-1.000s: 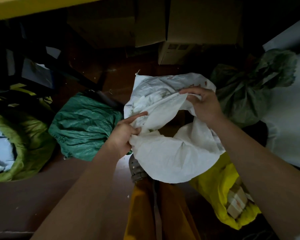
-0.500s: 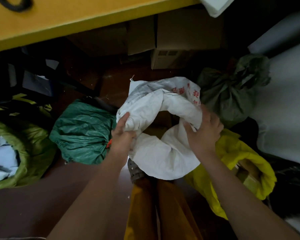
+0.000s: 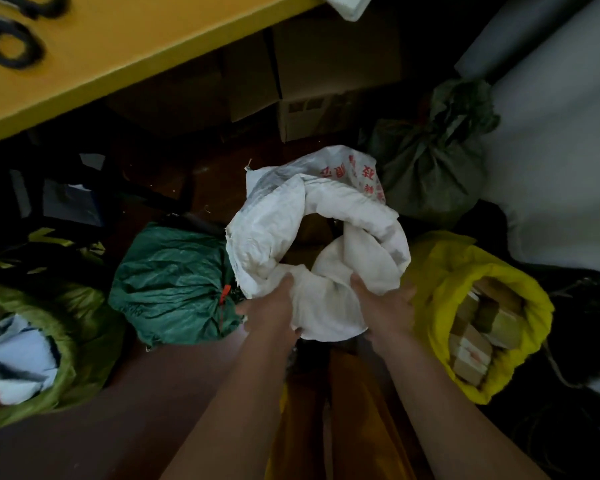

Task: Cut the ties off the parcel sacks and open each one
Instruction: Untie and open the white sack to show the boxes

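A white woven sack [image 3: 329,209] with red print stands open on the floor in front of me, its rim rolled down around a dark mouth. My left hand [image 3: 274,308] grips the near left part of the rolled rim. My right hand [image 3: 385,303] grips the near right part. A dark green sack [image 3: 174,282] lies to the left, tied shut with a red tie [image 3: 224,295]. Behind on the right, a grey-green sack [image 3: 430,168] is knotted shut. Black scissors [image 3: 7,39] lie on the yellow table [image 3: 136,46].
An open yellow sack [image 3: 440,271] full of small boxes stands at the right. An open olive sack [image 3: 80,327] with pale parcels sits at the far left. Cardboard boxes [image 3: 312,84] are stacked under the table. A white surface [image 3: 551,168] runs along the right.
Both hands have come down from the sack's upper edge to its near rim, and the mouth is now rolled down and wider. The view has tilted up, showing the table and scissors.
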